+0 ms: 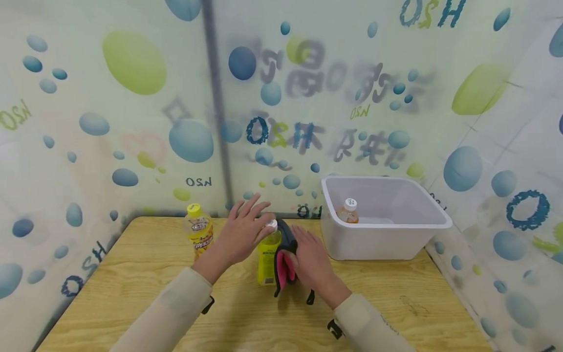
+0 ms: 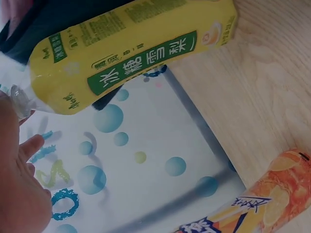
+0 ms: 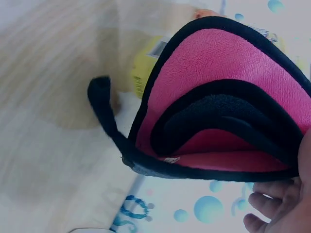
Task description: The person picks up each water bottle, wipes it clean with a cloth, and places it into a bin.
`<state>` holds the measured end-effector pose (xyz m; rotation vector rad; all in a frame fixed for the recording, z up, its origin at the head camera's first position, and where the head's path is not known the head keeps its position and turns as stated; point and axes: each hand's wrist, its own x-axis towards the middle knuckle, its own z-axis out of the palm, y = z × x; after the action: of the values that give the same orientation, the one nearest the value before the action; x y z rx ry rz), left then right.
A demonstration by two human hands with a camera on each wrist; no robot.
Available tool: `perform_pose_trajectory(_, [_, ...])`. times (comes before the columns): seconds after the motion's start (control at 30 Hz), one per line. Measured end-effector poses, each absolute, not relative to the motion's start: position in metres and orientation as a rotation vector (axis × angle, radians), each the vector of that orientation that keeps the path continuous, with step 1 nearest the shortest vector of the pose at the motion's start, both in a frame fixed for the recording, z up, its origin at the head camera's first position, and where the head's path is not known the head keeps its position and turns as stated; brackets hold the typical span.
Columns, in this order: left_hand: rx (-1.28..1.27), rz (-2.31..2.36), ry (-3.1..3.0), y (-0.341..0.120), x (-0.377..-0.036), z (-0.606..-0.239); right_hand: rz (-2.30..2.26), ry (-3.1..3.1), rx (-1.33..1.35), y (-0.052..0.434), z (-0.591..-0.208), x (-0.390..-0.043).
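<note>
A yellow-green bottle [image 1: 267,259] with a white cap stands mid-table. My left hand [image 1: 246,227] lies over its cap with the fingers spread and straight; the left wrist view shows the bottle's yellow label [image 2: 131,53] and that hand [image 2: 19,194] beside the cap. My right hand [image 1: 305,256] holds a folded pink and black cloth [image 1: 284,266] against the bottle's right side. In the right wrist view the cloth [image 3: 223,92] fills the frame, with the fingers [image 3: 277,213] under it and the bottle [image 3: 146,68] behind.
A second bottle with a yellow cap [image 1: 199,230] stands to the left, its orange label [image 2: 262,204] showing in the left wrist view. A white bin [image 1: 433,220] at the right holds an orange bottle [image 1: 349,211]. Printed curtains close in three sides of the wooden table [image 1: 132,293].
</note>
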<state>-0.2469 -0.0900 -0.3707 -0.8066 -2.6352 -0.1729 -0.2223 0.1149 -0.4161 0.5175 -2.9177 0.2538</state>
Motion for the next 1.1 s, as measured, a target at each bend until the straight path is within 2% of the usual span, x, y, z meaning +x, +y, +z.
perform_pose_trajectory(0.4, [-0.782,-0.144,-2.601,-0.091,-0.248,-0.378,0.082,-2.848,0.546,0.095,-0.398,-0.221])
perform_pose_trajectory(1.1, [-0.790,-0.170,-2.621,-0.088,-0.249,-0.384,-0.105,-2.857,0.557,0.103,-0.417,-0.220])
